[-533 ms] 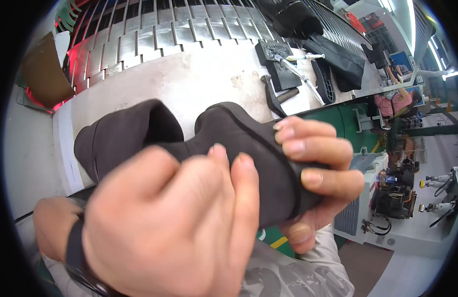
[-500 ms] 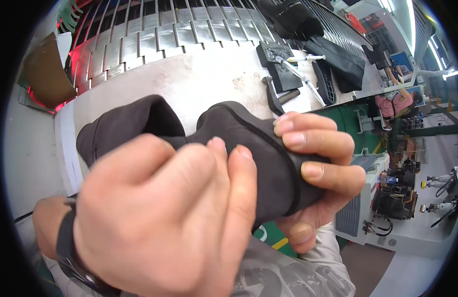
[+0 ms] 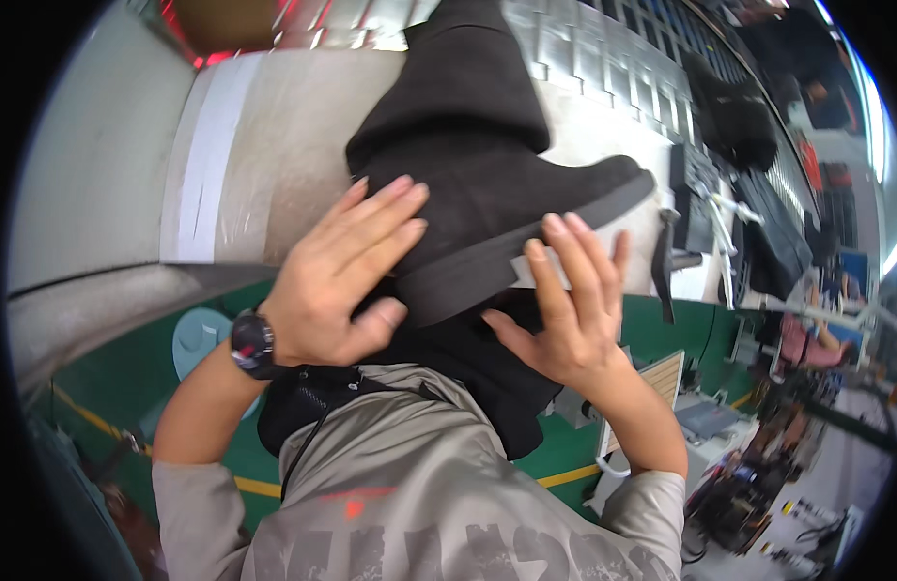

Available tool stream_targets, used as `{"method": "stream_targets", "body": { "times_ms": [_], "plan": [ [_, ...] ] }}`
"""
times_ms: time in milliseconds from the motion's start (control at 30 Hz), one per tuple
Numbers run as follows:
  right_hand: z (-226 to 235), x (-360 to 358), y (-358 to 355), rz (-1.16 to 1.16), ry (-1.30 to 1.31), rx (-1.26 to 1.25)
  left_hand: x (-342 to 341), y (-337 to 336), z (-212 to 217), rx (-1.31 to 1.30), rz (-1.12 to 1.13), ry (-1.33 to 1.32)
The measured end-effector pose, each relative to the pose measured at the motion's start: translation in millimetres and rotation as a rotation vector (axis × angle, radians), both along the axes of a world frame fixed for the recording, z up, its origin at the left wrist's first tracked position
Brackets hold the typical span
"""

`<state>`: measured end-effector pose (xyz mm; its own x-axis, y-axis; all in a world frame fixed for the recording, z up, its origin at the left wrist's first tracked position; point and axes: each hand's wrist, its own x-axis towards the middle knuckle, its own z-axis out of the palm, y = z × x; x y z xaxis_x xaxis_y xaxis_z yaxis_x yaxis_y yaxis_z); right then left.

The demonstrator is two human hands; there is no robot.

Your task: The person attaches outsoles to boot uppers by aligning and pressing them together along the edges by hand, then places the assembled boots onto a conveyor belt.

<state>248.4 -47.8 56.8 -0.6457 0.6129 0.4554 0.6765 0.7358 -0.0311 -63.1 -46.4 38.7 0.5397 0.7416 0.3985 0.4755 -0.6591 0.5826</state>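
A black ankle-high or taller boot (image 3: 482, 203) lies on its side over the pale worktable, its shaft pointing away and its toe to the right. The thick dark sole faces me. My left hand (image 3: 332, 281) has its fingers stretched flat against the heel side of the upper. With fingers spread, my right hand (image 3: 576, 315) is at the sole's edge near mid-foot, its fingertips touching or very close to it. Neither hand is wrapped round the boot. The boot's far side is hidden.
On the worktable (image 3: 303, 145), to the right, are a hammer-like tool (image 3: 665, 257), a dark block (image 3: 683, 179) and white syringes (image 3: 725, 218). Black boot pieces (image 3: 773, 242) lie beyond. A slatted metal conveyor (image 3: 603, 68) runs behind. A light-blue stool (image 3: 199, 339) stands below left.
The boot was held close up, with the left hand's fingers pressed on it and the right hand gripping its sole. Now it lies farther away, turned, and both hands have opened.
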Motion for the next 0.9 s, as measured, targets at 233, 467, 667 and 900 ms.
{"method": "stream_targets", "body": {
  "times_ms": [233,467,667,900],
  "plan": [
    [25.1,-23.7,25.5,0.123,-0.092,-0.100,51.6,-9.8,-36.3,0.066,0.229,-0.204],
    [36.7,-31.9,47.2,0.157,-0.061,-0.306,56.6,-7.6,-38.0,0.068,0.270,-0.205],
    [35.2,-23.7,50.7,0.188,-0.043,-0.325,60.8,-7.6,-40.4,0.037,0.291,-0.240],
    [42.6,-22.5,53.4,0.166,-0.058,-0.389,63.6,-8.9,-43.1,0.067,0.300,-0.256]
  ]
}}
